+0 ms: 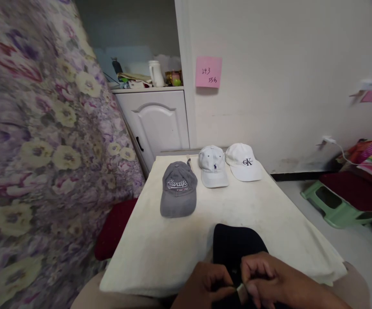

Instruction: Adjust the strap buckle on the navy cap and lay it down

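Observation:
A black cap lies at the near edge of the white cloth-covered table, brim pointing away from me. My left hand and my right hand meet at its back end. Both pinch the cap's rear strap, and a small pale piece shows between the fingers. Farther back on the table lie a grey cap with white lettering, a pale cap with a small dark logo, and a white cap with dark letters.
A floral cloth hangs along the left. A white cabinet with clutter on top stands behind. Pink notes stick to the wall. A green stool and a cable sit at right; a red cushion lies beside the table.

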Action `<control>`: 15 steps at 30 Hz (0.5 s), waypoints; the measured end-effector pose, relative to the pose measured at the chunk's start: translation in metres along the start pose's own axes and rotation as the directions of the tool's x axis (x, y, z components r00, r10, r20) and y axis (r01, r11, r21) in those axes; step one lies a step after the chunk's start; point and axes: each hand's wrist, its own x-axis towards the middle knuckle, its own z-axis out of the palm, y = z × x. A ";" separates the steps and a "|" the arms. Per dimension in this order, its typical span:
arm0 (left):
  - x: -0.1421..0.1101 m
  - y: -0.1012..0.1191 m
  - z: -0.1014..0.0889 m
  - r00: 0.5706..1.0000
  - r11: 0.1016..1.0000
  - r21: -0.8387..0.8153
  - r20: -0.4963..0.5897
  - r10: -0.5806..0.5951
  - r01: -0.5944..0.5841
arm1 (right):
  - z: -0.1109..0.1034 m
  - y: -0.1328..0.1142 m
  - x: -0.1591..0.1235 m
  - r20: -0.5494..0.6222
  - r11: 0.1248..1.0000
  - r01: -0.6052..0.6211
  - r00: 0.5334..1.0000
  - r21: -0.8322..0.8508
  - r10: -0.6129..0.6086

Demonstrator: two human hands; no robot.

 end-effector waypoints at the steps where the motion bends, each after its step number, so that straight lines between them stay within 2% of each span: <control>1: 0.000 0.000 0.000 1.000 1.000 -0.014 0.002 0.002 -0.002 | 0.000 0.000 0.001 -0.004 1.000 -0.002 1.000 0.014 0.002; 4: 0.001 0.001 0.000 1.000 1.000 -0.016 0.011 0.005 -0.005 | 0.000 -0.001 0.002 -0.023 0.999 -0.023 0.999 0.030 0.024; 10: 0.001 0.000 -0.003 0.998 0.999 0.033 0.052 -0.030 0.028 | -0.003 -0.003 0.001 0.010 0.996 -0.083 0.996 -0.013 0.084; 15: 0.002 -0.001 -0.003 0.997 0.998 0.063 0.081 -0.003 -0.002 | -0.005 -0.003 -0.002 0.058 1.000 -0.013 0.998 -0.014 0.014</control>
